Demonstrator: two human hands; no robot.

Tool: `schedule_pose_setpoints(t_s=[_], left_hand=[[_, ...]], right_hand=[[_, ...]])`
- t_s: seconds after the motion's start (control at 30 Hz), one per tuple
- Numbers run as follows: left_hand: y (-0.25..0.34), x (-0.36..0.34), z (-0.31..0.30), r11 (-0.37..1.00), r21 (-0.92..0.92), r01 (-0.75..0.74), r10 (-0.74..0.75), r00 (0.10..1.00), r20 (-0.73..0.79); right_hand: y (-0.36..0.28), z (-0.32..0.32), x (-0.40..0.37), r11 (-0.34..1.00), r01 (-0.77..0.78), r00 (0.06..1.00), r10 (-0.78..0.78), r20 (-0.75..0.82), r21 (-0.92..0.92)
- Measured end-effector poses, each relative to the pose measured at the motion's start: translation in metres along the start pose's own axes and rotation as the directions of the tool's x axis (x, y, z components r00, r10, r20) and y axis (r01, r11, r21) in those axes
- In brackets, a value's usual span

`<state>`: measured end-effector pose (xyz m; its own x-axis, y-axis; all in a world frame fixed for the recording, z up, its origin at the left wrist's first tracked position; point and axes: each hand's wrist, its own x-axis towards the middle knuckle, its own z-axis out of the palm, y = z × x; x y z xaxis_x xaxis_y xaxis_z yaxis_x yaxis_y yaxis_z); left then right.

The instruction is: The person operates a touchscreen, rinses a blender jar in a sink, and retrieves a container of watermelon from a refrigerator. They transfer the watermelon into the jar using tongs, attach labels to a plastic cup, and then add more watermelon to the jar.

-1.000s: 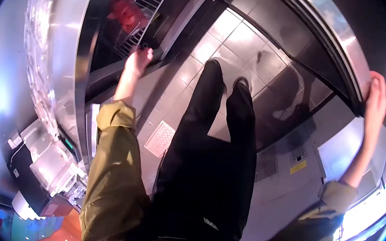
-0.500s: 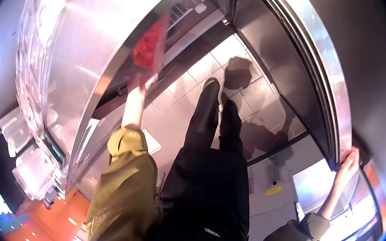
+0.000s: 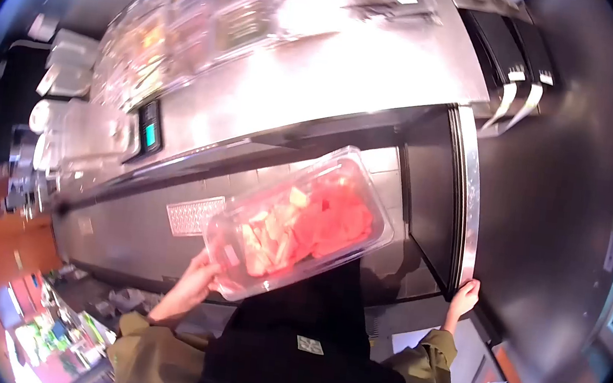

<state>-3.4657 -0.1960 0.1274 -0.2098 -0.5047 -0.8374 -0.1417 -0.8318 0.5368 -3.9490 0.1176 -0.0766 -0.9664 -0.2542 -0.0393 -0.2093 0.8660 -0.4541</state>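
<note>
My left hand (image 3: 200, 276) grips the near left end of a clear plastic tub (image 3: 301, 225). Inside the tub lie red and pale pink pieces of food (image 3: 318, 223), to the right and left. The tub is held tilted in front of my dark apron, above the tiled floor. At the right, my right hand (image 3: 465, 296) has its fingers closed round the edge of an open metal door (image 3: 467, 210).
A steel counter (image 3: 380, 71) runs across the top with several clear food containers (image 3: 242, 25). A small scale with a lit display (image 3: 150, 132) stands left, beside stacked white tubs (image 3: 66, 81). Black holders (image 3: 496, 50) hang at the upper right.
The red contents, earlier partly hidden by the counter edge, are now in full view in the tub, held up before me. My view has turned toward the counter. My right hand remains on the door.
</note>
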Motion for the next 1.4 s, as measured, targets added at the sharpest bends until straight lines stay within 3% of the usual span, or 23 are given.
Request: schedule_pose_setpoints(t_s=[0.1, 0.17, 0.23, 0.27, 0.3, 0.33, 0.37, 0.4, 0.43, 0.47, 0.5, 0.53, 0.57, 0.67, 0.7, 0.73, 0.8, 0.83, 0.9, 1.03, 1.17, 1.3, 1.4], left_hand=[[0.058, -0.029, -0.015, 0.999, -0.032, -0.027, 0.025, 0.999, -0.042], [0.089, -0.024, -0.028, 0.984, -0.030, -0.176, 0.173, 0.982, -0.078], [0.104, 0.008, -0.056, 0.954, -0.028, -0.298, 0.293, 0.948, -0.121], [0.110, 0.025, -0.072, 0.943, -0.028, -0.331, 0.326, 0.938, -0.119], [0.116, 0.043, -0.089, 0.932, -0.025, -0.360, 0.355, 0.928, -0.116], [0.123, 0.051, -0.105, 0.923, -0.019, -0.384, 0.380, 0.918, -0.113], [0.131, 0.054, -0.116, 0.928, -0.016, -0.372, 0.366, 0.920, -0.137], [0.141, 0.061, -0.123, 0.932, -0.012, -0.362, 0.356, 0.921, -0.157], [0.151, 0.069, -0.130, 0.936, -0.014, -0.350, 0.343, 0.923, -0.176], [0.155, 0.074, -0.140, 0.951, -0.022, -0.309, 0.298, 0.933, -0.201], [0.157, 0.081, -0.152, 0.947, -0.012, -0.320, 0.311, 0.928, -0.207], [0.157, 0.092, -0.164, 0.944, -0.002, -0.329, 0.321, 0.922, -0.215], [0.151, 0.103, -0.172, 0.944, 0.003, -0.330, 0.322, 0.920, -0.222], [0.135, 0.136, -0.184, 0.893, -0.018, -0.450, 0.423, 0.851, -0.312], [0.123, 0.154, -0.186, 0.836, 0.012, -0.549, 0.517, 0.779, -0.356], [0.127, 0.153, -0.185, 0.864, 0.102, -0.493, 0.491, 0.781, -0.385], [0.135, 0.143, -0.179, 0.898, 0.268, -0.349, 0.437, 0.780, -0.448], [0.135, 0.145, -0.175, 0.907, 0.086, -0.412, 0.407, 0.806, -0.430], [0.134, 0.148, -0.167, 0.830, -0.283, -0.481, 0.363, 0.851, -0.381], [0.139, 0.142, -0.171, 0.821, -0.368, -0.437, 0.355, 0.895, -0.270], [0.152, 0.132, -0.168, 0.809, -0.427, -0.405, 0.310, 0.910, -0.276], [0.172, 0.156, -0.183, 0.889, -0.227, -0.398, 0.329, 0.899, -0.288], [0.201, 0.164, -0.185, 0.871, -0.170, -0.461, 0.425, 0.881, -0.209]], right_hand=[[0.003, 0.006, -0.012, 0.998, 0.049, 0.998, -0.047, 0.031, -0.051], [0.006, 0.010, -0.022, 1.000, -0.004, 0.980, 0.005, 0.197, -0.007], [-0.028, 0.022, -0.032, 0.927, 0.250, 0.937, -0.305, -0.173, -0.280], [-0.079, 0.012, -0.035, 0.940, 0.207, 0.966, -0.239, -0.094, -0.270], [-0.104, 0.026, -0.025, 0.926, 0.368, 0.920, -0.376, -0.108, -0.084], [-0.166, 0.037, -0.017, 0.897, 0.368, 0.930, -0.363, -0.067, 0.247], [-0.247, 0.042, -0.016, 0.801, 0.495, 0.868, -0.477, -0.142, 0.338], [-0.321, 0.052, -0.011, 0.659, 0.350, 0.886, -0.464, -0.007, 0.666], [-0.417, 0.038, -0.017, 0.676, 0.463, 0.789, -0.609, 0.080, 0.573], [-0.481, 0.054, -0.019, 0.696, 0.399, 0.785, -0.596, 0.170, 0.598], [-0.546, 0.071, -0.027, 0.594, 0.516, 0.659, -0.736, 0.157, 0.618], [-0.603, 0.104, -0.040, 0.472, 0.469, 0.574, -0.805, 0.148, 0.747], [-0.664, 0.120, -0.062, 0.434, 0.608, 0.401, -0.891, 0.215, 0.665], [-0.774, 0.218, -0.130, 0.262, 0.862, 0.089, -0.921, 0.380, 0.434], [-0.799, 0.222, -0.158, 0.271, 0.920, 0.085, -0.844, 0.530, 0.284], [-0.824, 0.227, -0.176, 0.238, 0.963, 0.098, -0.751, 0.652, 0.129], [-0.835, 0.269, -0.188, 0.131, 0.991, 0.081, -0.780, 0.620, 0.035], [-0.837, 0.287, -0.193, 0.077, 0.997, 0.067, -0.795, 0.603, -0.009], [-0.843, 0.302, -0.194, 0.176, 0.984, 0.111, -0.736, 0.668, 0.030], [-0.854, 0.275, -0.177, 0.265, 0.957, 0.126, -0.747, 0.653, 0.118], [-0.850, 0.194, -0.138, 0.168, 0.892, -0.046, -0.889, 0.455, 0.420], [-0.812, 0.193, -0.094, -0.055, 0.921, -0.307, -0.712, 0.632, 0.386], [-0.798, 0.189, -0.086, 0.029, 0.894, -0.341, -0.603, 0.721, 0.447]])
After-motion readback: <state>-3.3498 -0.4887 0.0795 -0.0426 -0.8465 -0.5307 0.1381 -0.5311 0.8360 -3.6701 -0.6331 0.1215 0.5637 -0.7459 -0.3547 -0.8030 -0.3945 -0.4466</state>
